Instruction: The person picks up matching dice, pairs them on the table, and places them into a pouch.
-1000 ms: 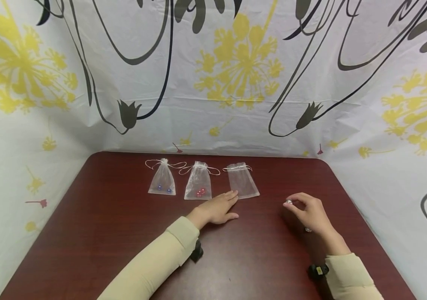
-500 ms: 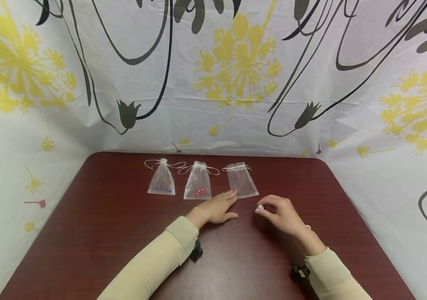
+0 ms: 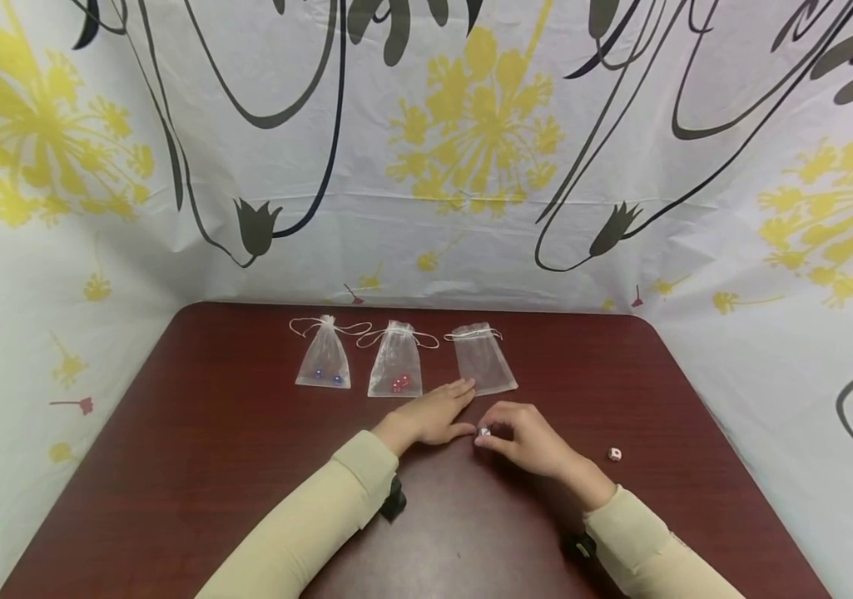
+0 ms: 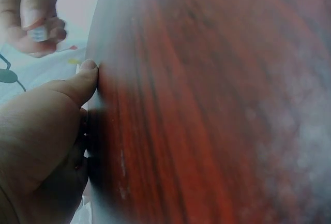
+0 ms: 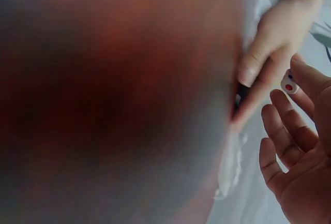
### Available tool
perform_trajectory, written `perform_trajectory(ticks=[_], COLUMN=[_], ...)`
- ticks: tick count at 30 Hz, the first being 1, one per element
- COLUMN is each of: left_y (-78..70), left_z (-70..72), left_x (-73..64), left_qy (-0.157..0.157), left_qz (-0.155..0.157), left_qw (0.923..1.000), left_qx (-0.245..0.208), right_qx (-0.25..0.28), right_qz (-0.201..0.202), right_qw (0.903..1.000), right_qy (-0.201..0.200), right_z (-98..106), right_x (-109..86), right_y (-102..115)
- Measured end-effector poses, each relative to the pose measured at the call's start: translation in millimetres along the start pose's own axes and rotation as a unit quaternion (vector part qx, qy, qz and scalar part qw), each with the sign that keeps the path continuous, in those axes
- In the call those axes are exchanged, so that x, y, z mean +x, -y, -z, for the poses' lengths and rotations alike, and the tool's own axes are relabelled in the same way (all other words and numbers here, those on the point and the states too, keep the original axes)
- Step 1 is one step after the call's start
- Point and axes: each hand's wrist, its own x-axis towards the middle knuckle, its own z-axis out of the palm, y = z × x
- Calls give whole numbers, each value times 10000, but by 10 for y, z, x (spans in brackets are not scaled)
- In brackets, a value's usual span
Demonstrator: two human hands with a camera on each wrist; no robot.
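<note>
My right hand (image 3: 527, 437) pinches a white die (image 5: 289, 85) between thumb and index finger, close beside the left thumb; its red pip shows in the right wrist view. My left hand (image 3: 433, 416) lies flat on the table with fingers extended, fingertips at the lower left corner of a sheer white drawstring bag (image 3: 484, 362) that looks flat. A second white die (image 3: 615, 454) lies on the table right of the right hand. Left of that bag, a sheer bag (image 3: 396, 366) contains red dice (image 3: 400, 383), and another bag (image 3: 324, 362) has blue dice (image 3: 338, 379) at its bottom.
The dark red-brown wooden table (image 3: 209, 466) has rounded far corners. A white cloth (image 3: 366, 249) with yellow and grey flower prints hangs behind and at the sides. The bags lie in a row near the far edge, white strings spread out.
My right hand has moved left with the pinched die, from the table's right side to beside the left hand. The second die has come into full view. My left hand has stayed still.
</note>
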Motion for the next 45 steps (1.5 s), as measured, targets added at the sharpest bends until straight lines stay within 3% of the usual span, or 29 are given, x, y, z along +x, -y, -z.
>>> perform_trajectory(ticks=[4, 9, 13, 19, 27, 38, 45], left_y=[-4, -5, -6, 7, -7, -3, -3], left_z=[12, 24, 29, 23, -9, -30, -20], left_x=[-8, -16, -25, -24, -17, -9, -12], left_qy=[22, 16, 6, -3, -46, -103, -90], left_qz=[25, 6, -22, -52, -25, -66, -113], left_qw=[10000, 10000, 10000, 10000, 10000, 9999, 9999], left_qx=[19, 54, 32, -22, -18, -30, 48], right_qx=[-51, -264, -368, -395, -54, -331, -666], right_qz=[-12, -325, -457, -262, -181, -505, -593], right_qw=[9992, 9960, 9945, 9969, 9997, 9958, 9908], right_qy=[384, 784, 872, 632, 160, -685, -1015], right_z=[-77, -123, -153, -168, -71, 272, 483], right_x=[-30, -52, -65, -82, -123, -211, -293], right_y=[5, 7, -3, 4, 30, -44, -114])
